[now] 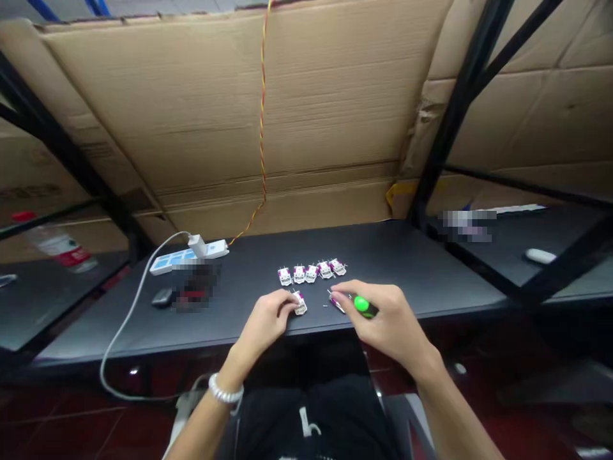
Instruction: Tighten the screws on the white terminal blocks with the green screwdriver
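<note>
My left hand (266,321) pinches a small white and magenta part (300,303) against the black table (421,268), near its front edge. My right hand (383,316) is closed around a screwdriver with a green and black handle (364,306); its tip (335,301) points left toward that part. Just behind both hands, several more white and magenta parts (311,273) lie in a short row. A tiny loose piece (325,305) rests on the table between my hands.
A white and blue power strip (186,255) with a white plug and cable (125,319) lies at the back left, beside a small dark object (163,297). Cardboard (268,121) walls the back. Black frame bars (454,108) rise at right. A plastic bottle (57,246) lies far left.
</note>
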Available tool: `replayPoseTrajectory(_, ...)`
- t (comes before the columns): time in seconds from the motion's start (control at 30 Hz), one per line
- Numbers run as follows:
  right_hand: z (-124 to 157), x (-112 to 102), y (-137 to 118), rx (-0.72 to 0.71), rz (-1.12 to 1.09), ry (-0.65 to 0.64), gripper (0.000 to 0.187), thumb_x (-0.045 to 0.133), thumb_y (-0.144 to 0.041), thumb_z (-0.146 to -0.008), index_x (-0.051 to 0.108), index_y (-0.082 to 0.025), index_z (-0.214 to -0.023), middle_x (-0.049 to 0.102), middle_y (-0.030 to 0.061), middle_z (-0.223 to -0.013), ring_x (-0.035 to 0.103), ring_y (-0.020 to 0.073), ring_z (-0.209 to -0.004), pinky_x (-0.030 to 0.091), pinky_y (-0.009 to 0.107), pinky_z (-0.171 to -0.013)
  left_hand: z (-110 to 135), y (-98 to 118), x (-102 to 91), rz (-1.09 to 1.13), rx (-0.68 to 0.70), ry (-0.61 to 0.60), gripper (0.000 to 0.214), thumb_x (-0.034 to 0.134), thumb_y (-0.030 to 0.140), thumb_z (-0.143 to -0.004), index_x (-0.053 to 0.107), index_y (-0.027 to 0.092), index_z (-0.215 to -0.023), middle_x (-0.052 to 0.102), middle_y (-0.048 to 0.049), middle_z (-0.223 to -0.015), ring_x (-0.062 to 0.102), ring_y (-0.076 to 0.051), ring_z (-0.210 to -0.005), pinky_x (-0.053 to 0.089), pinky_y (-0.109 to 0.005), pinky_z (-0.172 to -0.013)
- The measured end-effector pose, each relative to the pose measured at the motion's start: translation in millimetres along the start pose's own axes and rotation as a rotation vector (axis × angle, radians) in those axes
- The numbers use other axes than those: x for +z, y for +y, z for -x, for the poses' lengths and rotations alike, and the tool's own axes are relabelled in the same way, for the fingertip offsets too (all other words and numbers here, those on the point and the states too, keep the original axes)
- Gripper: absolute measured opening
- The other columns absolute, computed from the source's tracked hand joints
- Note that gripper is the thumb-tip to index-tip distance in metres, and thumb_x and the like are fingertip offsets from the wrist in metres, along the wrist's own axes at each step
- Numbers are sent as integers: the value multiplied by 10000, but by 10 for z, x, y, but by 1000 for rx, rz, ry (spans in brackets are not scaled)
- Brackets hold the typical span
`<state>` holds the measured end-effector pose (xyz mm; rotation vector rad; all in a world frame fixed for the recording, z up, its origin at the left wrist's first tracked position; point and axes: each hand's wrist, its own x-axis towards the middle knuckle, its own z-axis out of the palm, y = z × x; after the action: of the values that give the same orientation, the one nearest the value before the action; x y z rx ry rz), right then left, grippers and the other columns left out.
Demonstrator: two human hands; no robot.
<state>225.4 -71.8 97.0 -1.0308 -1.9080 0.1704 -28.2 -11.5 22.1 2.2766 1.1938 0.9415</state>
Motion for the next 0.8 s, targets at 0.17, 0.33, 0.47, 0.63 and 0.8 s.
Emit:
replayPoseTrajectory(0.17,3,-15,-11,-20,7,0,134,655,-237,-1021,780,-216,-978,845,20,-884,803,191,-740,574,277,-689,-9,-7,7,-16,39,0,223,511,211,-1048,702,204,-935,734,-58,-975,707,-215,-931,564,-333,-887)
replayPoseTrajectory(0.33,8,-29,-20,-31,26,15,118,664,-220,-1018,777,-212,-987,845,17,-887,803,185,-742,566,275,-697,-10,-33,34,-55,116,7,219,507,192,-1054,689,203,-932,676,-81,-1056,659,-232,-1025,559,-380,-974)
replayPoseTrajectory(0.47,7,-38,-22,-35,23,30,123,659,-229,-1020,776,-213,-987,843,18,-872,798,185,-722,562,275,-682,-7,-67,53,-75,150,1,215,512,196,-1061,692,200,-944,668,-92,-1112,642,-241,-1082,554,-401,-1011)
replayPoseTrajectory(0.63,5,-52,-19,-26,27,29,123,661,-234,-1019,776,-220,-977,845,22,-879,796,190,-722,567,280,-683,2,-95,45,-93,152,-15,198,520,175,-1053,688,204,-950,675,-92,-1151,649,-241,-1105,552,-414,-1034)
replayPoseTrajectory(0.8,7,-41,-7,-32,28,34,116,664,-225,-1018,772,-221,-977,838,10,-868,793,183,-722,557,276,-685,26,-107,40,-117,174,-34,192,515,176,-1061,686,201,-979,679,-98,-1171,651,-242,-1117,553,-408,-1030)
